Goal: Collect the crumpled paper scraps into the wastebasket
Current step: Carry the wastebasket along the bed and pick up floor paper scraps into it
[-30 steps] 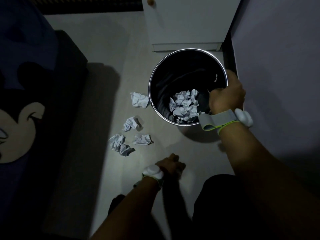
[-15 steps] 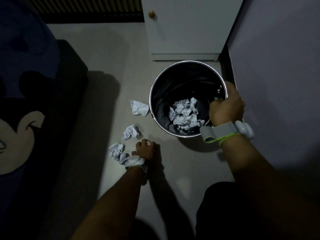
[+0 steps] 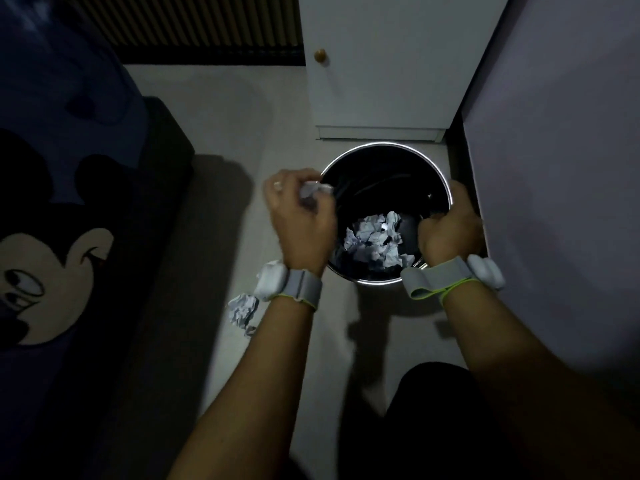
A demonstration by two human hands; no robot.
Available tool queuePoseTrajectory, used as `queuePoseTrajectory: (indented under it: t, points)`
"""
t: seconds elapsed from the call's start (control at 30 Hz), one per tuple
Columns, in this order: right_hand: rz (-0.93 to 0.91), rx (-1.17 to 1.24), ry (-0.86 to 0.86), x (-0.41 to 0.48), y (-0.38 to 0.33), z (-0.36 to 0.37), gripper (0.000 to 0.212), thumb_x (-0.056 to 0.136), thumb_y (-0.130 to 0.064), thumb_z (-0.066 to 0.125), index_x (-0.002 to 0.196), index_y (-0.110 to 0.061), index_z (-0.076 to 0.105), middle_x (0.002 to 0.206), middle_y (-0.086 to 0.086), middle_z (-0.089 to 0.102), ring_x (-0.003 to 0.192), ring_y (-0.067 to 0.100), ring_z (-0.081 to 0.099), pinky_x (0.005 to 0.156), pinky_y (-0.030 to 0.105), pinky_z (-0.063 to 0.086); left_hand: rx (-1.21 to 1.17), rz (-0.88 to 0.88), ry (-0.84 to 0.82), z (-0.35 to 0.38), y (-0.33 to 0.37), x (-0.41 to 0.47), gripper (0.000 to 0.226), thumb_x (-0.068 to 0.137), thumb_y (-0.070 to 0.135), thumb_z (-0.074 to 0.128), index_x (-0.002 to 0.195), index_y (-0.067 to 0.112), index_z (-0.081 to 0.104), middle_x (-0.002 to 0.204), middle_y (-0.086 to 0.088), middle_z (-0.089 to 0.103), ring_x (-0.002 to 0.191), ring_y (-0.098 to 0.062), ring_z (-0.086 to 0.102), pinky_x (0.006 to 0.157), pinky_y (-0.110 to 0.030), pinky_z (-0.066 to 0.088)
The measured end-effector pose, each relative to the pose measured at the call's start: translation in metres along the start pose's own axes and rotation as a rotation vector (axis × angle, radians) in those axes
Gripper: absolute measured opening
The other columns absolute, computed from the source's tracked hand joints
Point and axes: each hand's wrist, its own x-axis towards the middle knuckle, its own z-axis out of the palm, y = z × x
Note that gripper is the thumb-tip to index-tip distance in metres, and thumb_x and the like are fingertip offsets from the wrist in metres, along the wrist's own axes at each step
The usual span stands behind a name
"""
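A round black wastebasket (image 3: 384, 147) with a shiny rim stands on the floor, with several crumpled white scraps (image 3: 375, 240) piled inside. My left hand (image 3: 298, 216) hovers at the basket's left rim, closed around a crumpled paper scrap (image 3: 311, 190). My right hand (image 3: 448, 230) grips the basket's right rim. One more crumpled scrap (image 3: 242, 308) lies on the floor beside my left wrist; my left arm hides the floor behind it.
A white cabinet (image 3: 388, 71) with a round knob stands just behind the basket. A pale wall (image 3: 561, 168) closes the right side. A dark sofa with a cartoon-mouse cushion (image 3: 52, 237) fills the left. My dark-clothed knee (image 3: 440, 393) is at the bottom.
My left hand has lifted from the floor scraps up to the basket's left rim, carrying a scrap. My right hand has stayed on the rim. The view has shifted downward.
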Motion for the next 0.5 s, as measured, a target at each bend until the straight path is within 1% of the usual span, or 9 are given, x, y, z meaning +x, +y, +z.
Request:
queuePoseTrajectory:
  t: [0.07, 0.1, 0.13, 0.2, 0.27, 0.3, 0.37, 0.43, 0.5]
  points:
    - [-0.003, -0.012, -0.039, -0.001, -0.001, -0.002, 0.051, 0.084, -0.009, 0.046, 0.129, -0.031, 0.047, 0.109, 0.017, 0.065, 0.097, 0.041, 0.06, 0.072, 0.032, 0.04, -0.031, 0.053, -0.17, 0.018, 0.016, -0.009, 0.018, 0.075, -0.004, 0.064, 0.088, 0.008, 0.067, 0.101, -0.016, 0.056, 0.099, -0.002, 0.046, 0.087, -0.01, 0.037]
    - [0.015, -0.023, -0.059, -0.001, -0.001, -0.001, 0.052, 0.084, -0.009, 0.047, 0.131, -0.031, 0.045, 0.11, 0.017, 0.063, 0.099, 0.041, 0.059, 0.074, 0.034, 0.043, -0.044, 0.043, -0.28, 0.029, 0.017, -0.016, 0.018, 0.075, -0.003, 0.063, 0.09, 0.007, 0.068, 0.104, -0.017, 0.054, 0.1, -0.002, 0.047, 0.089, -0.008, 0.036]
    - [0.032, -0.035, -0.082, -0.002, -0.001, -0.002, 0.055, 0.083, -0.01, 0.048, 0.133, -0.032, 0.042, 0.112, 0.018, 0.062, 0.101, 0.042, 0.059, 0.078, 0.037, 0.046, -0.05, 0.001, -0.411, 0.037, 0.015, -0.025, 0.02, 0.075, 0.001, 0.062, 0.093, 0.008, 0.069, 0.108, -0.016, 0.052, 0.102, -0.008, 0.05, 0.092, -0.01, 0.038]
    - [0.043, -0.026, -0.115, -0.007, -0.001, -0.001, 0.061, 0.082, -0.011, 0.054, 0.135, -0.034, 0.038, 0.117, 0.017, 0.06, 0.104, 0.042, 0.059, 0.085, 0.043, 0.049, 0.037, -0.094, -0.691, 0.045, 0.003, -0.042, 0.032, 0.074, 0.023, 0.06, 0.103, 0.015, 0.07, 0.119, -0.015, 0.054, 0.117, -0.023, 0.05, 0.102, -0.027, 0.042]
    - [0.051, -0.022, -0.118, -0.011, 0.0, -0.001, 0.062, 0.082, -0.012, 0.058, 0.136, -0.033, 0.037, 0.121, 0.017, 0.058, 0.106, 0.041, 0.058, 0.088, 0.044, 0.048, 0.186, -0.167, -0.917, 0.044, -0.007, -0.049, 0.044, 0.071, 0.041, 0.058, 0.112, 0.027, 0.069, 0.135, -0.013, 0.051, 0.136, -0.027, 0.037, 0.111, -0.04, 0.035]
    - [0.06, -0.028, -0.104, -0.011, 0.002, -0.001, 0.062, 0.082, -0.011, 0.058, 0.137, -0.032, 0.037, 0.122, 0.018, 0.058, 0.107, 0.041, 0.057, 0.087, 0.042, 0.047, 0.21, -0.166, -0.969, 0.041, -0.01, -0.049, 0.042, 0.073, 0.042, 0.061, 0.112, 0.03, 0.07, 0.14, -0.011, 0.049, 0.139, -0.026, 0.033, 0.114, -0.041, 0.031]
    - [0.064, -0.037, -0.068, -0.013, 0.0, 0.002, 0.062, 0.083, -0.007, 0.053, 0.137, -0.032, 0.039, 0.121, 0.019, 0.058, 0.105, 0.042, 0.057, 0.085, 0.041, 0.047, 0.146, -0.123, -0.903, 0.028, -0.009, -0.042, 0.031, 0.078, 0.039, 0.061, 0.105, 0.029, 0.073, 0.137, -0.008, 0.051, 0.135, -0.024, 0.038, 0.112, -0.036, 0.031]
    - [0.062, -0.03, -0.044, -0.016, -0.004, 0.007, 0.059, 0.083, -0.006, 0.05, 0.136, -0.032, 0.042, 0.118, 0.02, 0.06, 0.104, 0.043, 0.058, 0.084, 0.042, 0.047, 0.052, -0.106, -0.646, 0.008, -0.014, -0.027, 0.027, 0.079, 0.036, 0.056, 0.093, 0.024, 0.076, 0.119, -0.004, 0.06, 0.119, -0.02, 0.052, 0.102, -0.028, 0.038]
    - [0.057, -0.029, -0.034, -0.018, -0.008, 0.011, 0.057, 0.082, -0.007, 0.05, 0.132, -0.033, 0.044, 0.116, 0.02, 0.062, 0.102, 0.043, 0.059, 0.083, 0.043, 0.047, 0.015, -0.14, -0.329, -0.013, -0.033, -0.014, 0.023, 0.079, 0.027, 0.052, 0.085, 0.02, 0.074, 0.098, 0.002, 0.062, 0.101, -0.019, 0.058, 0.095, -0.032, 0.044]
